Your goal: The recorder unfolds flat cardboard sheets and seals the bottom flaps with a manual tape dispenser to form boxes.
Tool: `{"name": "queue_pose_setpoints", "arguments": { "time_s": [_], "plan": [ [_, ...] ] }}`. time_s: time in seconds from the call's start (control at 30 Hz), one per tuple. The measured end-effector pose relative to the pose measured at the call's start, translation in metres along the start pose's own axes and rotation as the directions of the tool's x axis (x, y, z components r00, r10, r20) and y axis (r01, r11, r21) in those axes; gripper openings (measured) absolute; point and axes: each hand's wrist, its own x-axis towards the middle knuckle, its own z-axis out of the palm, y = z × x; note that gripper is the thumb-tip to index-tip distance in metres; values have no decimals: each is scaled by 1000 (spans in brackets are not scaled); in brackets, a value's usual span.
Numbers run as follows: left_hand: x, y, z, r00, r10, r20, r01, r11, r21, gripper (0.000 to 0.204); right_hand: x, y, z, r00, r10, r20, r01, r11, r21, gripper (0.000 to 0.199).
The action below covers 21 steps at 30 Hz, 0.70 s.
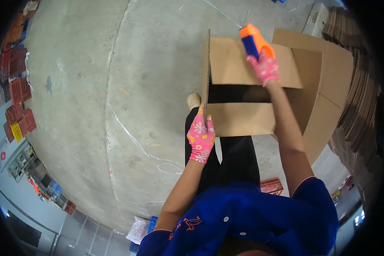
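A brown cardboard box [243,121] stands in front of my legs. Its two long flaps are folded partway in, leaving a dark gap between them, while the left end flap stands upright. My left hand [200,135], in a pink flowered glove, pinches the near edge of that upright flap. In my right hand [266,68], gloved the same way, is an orange and blue tape dispenser [257,42], held above the far flap. The right end flap [307,81] of the box spreads outward. What lies inside the box is hidden in shadow.
Tall stacks of flattened cardboard [356,98] rise close on the right. A white strap [132,137] lies loose on the concrete floor [81,106] to my left. Red crates [19,89] line the far left, and another red crate [272,186] sits near my right side.
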Motion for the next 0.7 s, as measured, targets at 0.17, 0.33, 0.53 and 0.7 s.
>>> {"name": "queue_pose_setpoints", "arguments": {
  "time_s": [0.17, 0.33, 0.53, 0.7],
  "plan": [
    [-4, 9, 15, 1000, -17, 20, 17, 1000, -3, 45, -44, 2, 105, 898, -30, -440, 38, 999, 8, 54],
    [-11, 5, 46, 994, -66, 86, 83, 975, -204, 53, -35, -7, 108, 939, 104, -327, -68, 990, 120, 58],
    [13, 30, 107, 943, 57, 327, -175, 923, 344, 79, -88, 64, -52, 722, 132, -679, 231, 880, 416, 45],
    [53, -12, 143, 851, 182, 492, -466, 694, 549, 70, -123, 195, -101, 657, 469, -590, 7, 779, 627, 35]
  ]
}}
